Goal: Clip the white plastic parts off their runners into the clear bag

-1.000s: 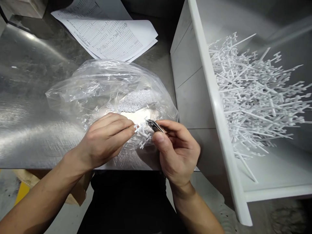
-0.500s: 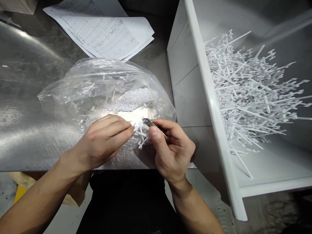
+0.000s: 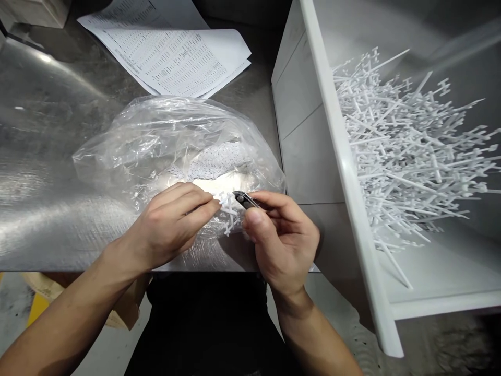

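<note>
Left hand: white plastic sprue pinched over near part of clear plastic bag | Right hand: nail clipper gripped, tip beside sprue | Risk: sprue might twist or skin be nicked, pinch being small and close to clipper.

Counter open left of clear plastic bag; lateral passage there for left hand. Bag blocks low forward path; printed sheets beyond. Side wall of white bin bars low pass rightward for right hand; access over rim, white plastic sprues heaped inside.
</note>
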Motion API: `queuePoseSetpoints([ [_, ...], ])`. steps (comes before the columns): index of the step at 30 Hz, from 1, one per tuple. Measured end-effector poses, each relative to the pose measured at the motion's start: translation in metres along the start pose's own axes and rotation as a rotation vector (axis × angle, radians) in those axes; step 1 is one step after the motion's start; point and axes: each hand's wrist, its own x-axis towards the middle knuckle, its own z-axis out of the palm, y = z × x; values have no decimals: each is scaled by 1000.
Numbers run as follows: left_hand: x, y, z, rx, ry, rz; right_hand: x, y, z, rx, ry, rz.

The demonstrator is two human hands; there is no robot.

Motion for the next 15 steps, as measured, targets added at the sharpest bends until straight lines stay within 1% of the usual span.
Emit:
queuePoseSetpoints([
  [3, 0, -1, 0, 10, 5, 12, -1, -2, 0, -6, 3, -39],
  [6, 0, -1, 0, 18, -2, 14, -3, -3, 1, -40, -49, -65],
  [9, 0, 1, 1, 26, 4, 4, -4, -2, 1, -82, -75, -63],
  [15, 1, 3, 0, 44, -7, -12, -6, 0, 1, -146, -81, -98],
])
